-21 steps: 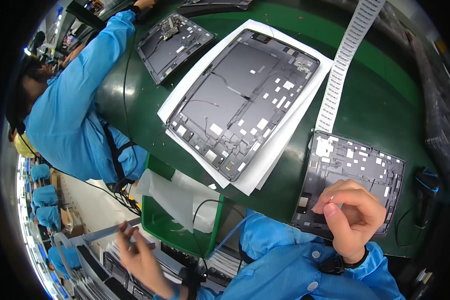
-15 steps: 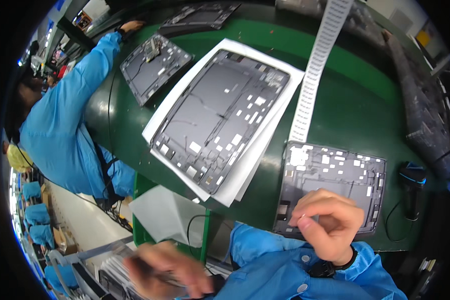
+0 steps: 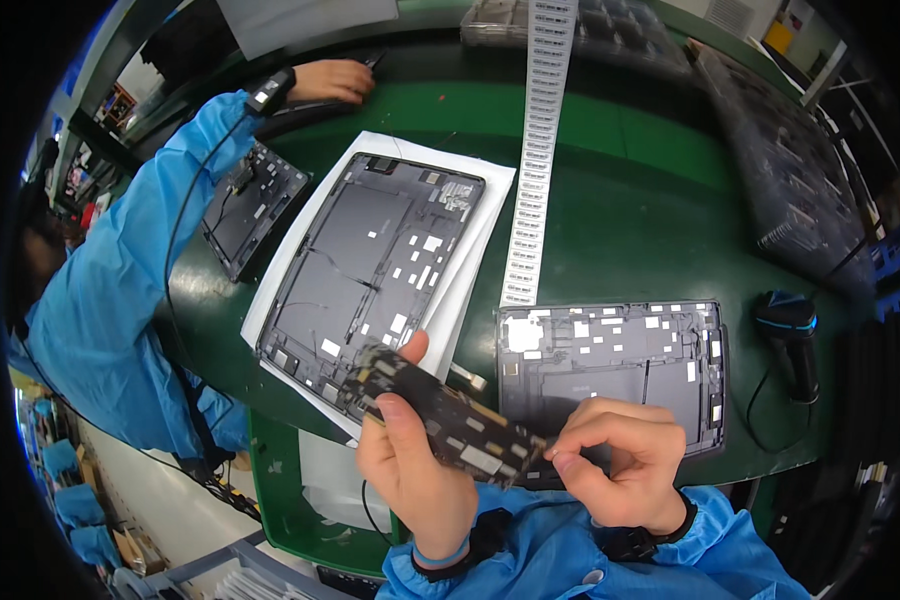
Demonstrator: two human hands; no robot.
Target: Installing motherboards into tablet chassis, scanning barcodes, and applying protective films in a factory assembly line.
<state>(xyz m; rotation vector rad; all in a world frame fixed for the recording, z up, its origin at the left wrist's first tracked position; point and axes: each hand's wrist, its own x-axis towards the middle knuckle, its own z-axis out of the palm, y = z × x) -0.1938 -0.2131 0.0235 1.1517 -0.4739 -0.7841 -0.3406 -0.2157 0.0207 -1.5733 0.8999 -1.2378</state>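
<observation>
On the near side, our left hand [image 3: 418,488] grips a black, oblong circuit board [image 3: 462,424].
Empty before, it now steadies this for our right hand [image 3: 620,462], fingertips together at its right end.

A dark, oblong circuit board [image 3: 452,418] with pale patches; held aloft at a slant
</observation>
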